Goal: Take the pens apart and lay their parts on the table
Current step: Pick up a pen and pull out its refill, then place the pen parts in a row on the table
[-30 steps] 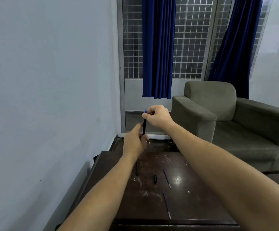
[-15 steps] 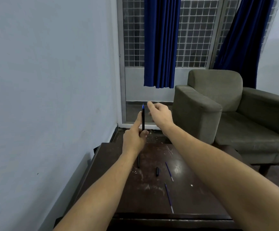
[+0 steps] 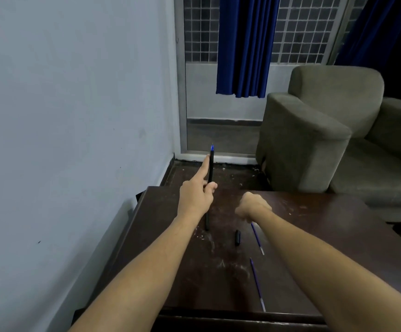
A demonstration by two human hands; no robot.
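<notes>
Up above the table (image 3: 314,212), the left hand (image 3: 196,197) pinches a black pen (image 3: 210,167) upright, blue tip topmost; the right hand (image 3: 252,207), fisted, contents unclear, hovers lower, apart.

Dark scuffed table (image 3: 314,236), black barrel (image 3: 207,221), cap (image 3: 237,237), two refills (image 3: 257,238) (blue)

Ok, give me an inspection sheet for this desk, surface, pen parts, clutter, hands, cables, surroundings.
Surface: dark wooden table, scuffed, with whitish marks.
Job's things: black pen held upright, blue tip up; black barrel, black cap and two blue refills lying on the table.
Clutter: nothing seen.
Grippers: left hand holds the pen; right hand closed in a fist low over the table, contents hidden.
Cables: nothing seen.
Surroundings: grey wall, blue curtains, grilled window, grey armchair.
</notes>
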